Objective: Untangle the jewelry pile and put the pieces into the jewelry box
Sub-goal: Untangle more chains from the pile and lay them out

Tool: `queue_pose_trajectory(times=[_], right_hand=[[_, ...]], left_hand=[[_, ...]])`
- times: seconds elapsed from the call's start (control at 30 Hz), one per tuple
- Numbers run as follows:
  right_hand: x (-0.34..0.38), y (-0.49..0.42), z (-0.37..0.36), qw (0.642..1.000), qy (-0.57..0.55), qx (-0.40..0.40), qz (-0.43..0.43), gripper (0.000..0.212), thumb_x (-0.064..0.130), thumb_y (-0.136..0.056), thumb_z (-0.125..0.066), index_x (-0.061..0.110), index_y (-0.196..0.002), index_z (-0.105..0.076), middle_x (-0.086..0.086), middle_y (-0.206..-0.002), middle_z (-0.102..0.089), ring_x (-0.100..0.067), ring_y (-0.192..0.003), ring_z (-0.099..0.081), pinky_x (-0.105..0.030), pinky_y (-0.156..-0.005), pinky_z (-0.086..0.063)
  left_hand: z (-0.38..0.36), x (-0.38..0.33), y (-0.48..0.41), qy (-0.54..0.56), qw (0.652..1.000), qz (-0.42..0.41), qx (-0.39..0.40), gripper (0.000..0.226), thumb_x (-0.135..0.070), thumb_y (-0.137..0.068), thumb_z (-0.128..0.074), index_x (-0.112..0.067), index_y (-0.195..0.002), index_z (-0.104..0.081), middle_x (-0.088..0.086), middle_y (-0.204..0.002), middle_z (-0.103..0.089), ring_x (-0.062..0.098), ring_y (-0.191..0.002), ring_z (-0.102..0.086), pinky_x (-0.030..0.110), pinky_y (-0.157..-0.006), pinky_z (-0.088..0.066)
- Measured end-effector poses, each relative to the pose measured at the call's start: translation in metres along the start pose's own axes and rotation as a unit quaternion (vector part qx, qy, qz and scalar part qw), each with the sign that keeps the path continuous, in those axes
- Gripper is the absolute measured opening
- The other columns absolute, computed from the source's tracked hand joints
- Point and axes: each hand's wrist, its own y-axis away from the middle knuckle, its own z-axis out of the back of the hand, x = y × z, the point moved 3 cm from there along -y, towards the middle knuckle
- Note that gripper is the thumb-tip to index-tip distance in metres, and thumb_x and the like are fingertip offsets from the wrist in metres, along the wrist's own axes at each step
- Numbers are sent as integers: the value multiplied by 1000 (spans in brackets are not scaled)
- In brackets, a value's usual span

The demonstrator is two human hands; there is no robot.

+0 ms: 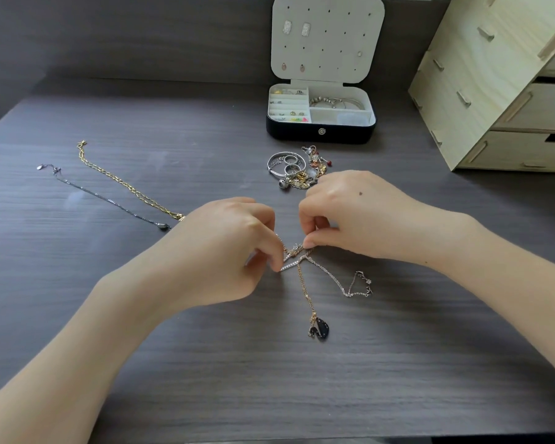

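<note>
My left hand (220, 251) and my right hand (350, 216) meet at the middle of the dark table, each pinching tangled thin chains (297, 256). From the knot a gold chain runs down to a black swan pendant (320, 328). A silver chain (350, 285) trails off to the right. Behind my right hand lies the jewelry pile (293, 169) of bangles, rings and charms. The black jewelry box (321, 112) stands open at the back, its white lid upright with earrings pinned on it.
A gold chain (122, 179) and a dark thin chain (103, 198) lie stretched out at the left. A pale wooden drawer unit (500, 91) stands at the right rear. The wall runs close behind the box.
</note>
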Motion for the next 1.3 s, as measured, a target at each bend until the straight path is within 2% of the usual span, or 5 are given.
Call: queue_pose_trajectory(times=[0.4,0.53,0.77,1.0,1.3], right_hand=[[-6,26,-12,988,-131,-75,-12,10,29,-79,-60,27,-82,-70,14,-79,-53,-3,-73,-42,-26,-65,-36],[-3,28,-19,990,-120,-76,-11,11,31,-79,-61,26,-82,-70,11,-78,-56,-8,-71,-45,-27,-62,-37],[-3,27,-25,996,-56,-64,-4,22,36,-84,-47,21,-83,-63,5,-82,-54,-21,-76,-50,-28,-65,-31],[-13,34,-25,996,-21,-82,12,26,30,-84,-33,18,-77,-55,0,-78,-53,-18,-68,-40,-30,-59,-34],[-12,38,-15,993,-69,-98,7,9,29,-79,-60,24,-85,-64,5,-84,-55,-15,-78,-48,-30,-66,-37]], left_hand=[[2,-2,0,26,998,44,-22,12,-26,-70,-55,-27,-72,-66,-13,-75,-53,12,-69,-48,18,-61,-37],[-9,-7,-3,15,999,38,-20,8,-31,-73,-62,-26,-74,-69,-13,-71,-51,10,-65,-46,10,-59,-28],[-20,-6,-5,22,999,41,-11,11,-26,-78,-59,-22,-75,-69,-13,-71,-50,9,-67,-44,22,-62,-33],[-12,3,6,6,998,21,63,11,-32,-80,-55,-28,-74,-63,-14,-72,-52,9,-68,-42,10,-65,-30],[-9,-12,7,-10,998,57,-4,13,-36,-81,-56,-26,-81,-64,-12,-78,-46,13,-71,-47,18,-60,-33]])
